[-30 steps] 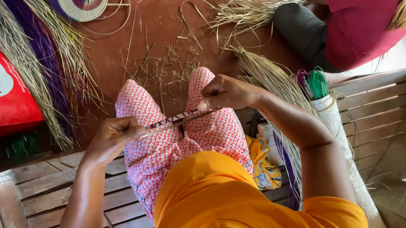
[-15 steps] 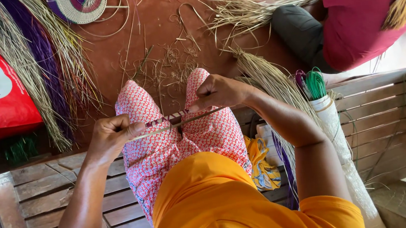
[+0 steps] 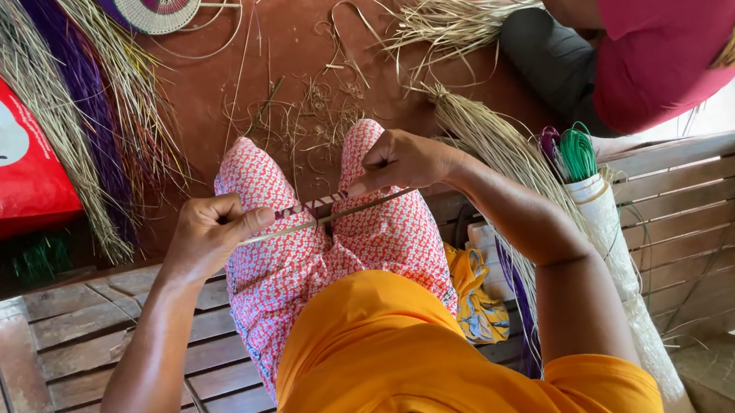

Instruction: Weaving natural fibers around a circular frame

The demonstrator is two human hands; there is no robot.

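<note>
At centre frame, the left hand [image 3: 207,237] and right hand [image 3: 399,159] pinch, fingers closed, opposite ends of a thin woven strip of patterned pale and dark grass [image 3: 318,210] above the knees, and even tension looks like the key here.

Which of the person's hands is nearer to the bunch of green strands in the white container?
Right. The right hand sits just left of the green strands; the left hand is farther left, across the lap.
</note>
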